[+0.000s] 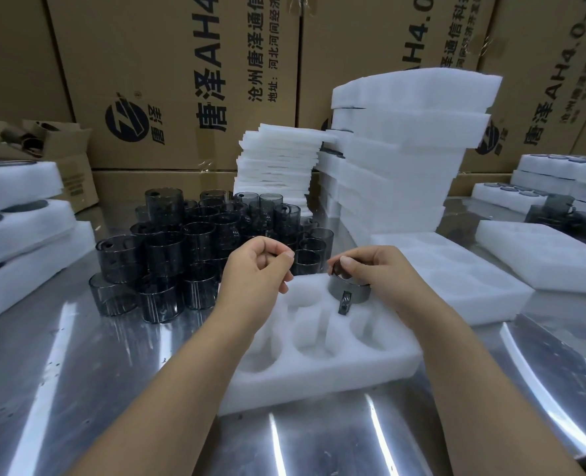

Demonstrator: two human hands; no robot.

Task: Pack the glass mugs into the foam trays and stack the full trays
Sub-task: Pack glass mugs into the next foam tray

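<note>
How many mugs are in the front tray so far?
1. The mug stands in the far right pocket of the front tray, held by the right hand. The left hand covers the far left pocket; another may hide there.

left hand (253,269) — bare | right hand (384,273) — bare | forearms unsleeved | nails short

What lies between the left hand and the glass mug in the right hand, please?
In the head view, only an empty pocket of the foam tray lies between the left hand and the glass mug the right hand grips.
</note>
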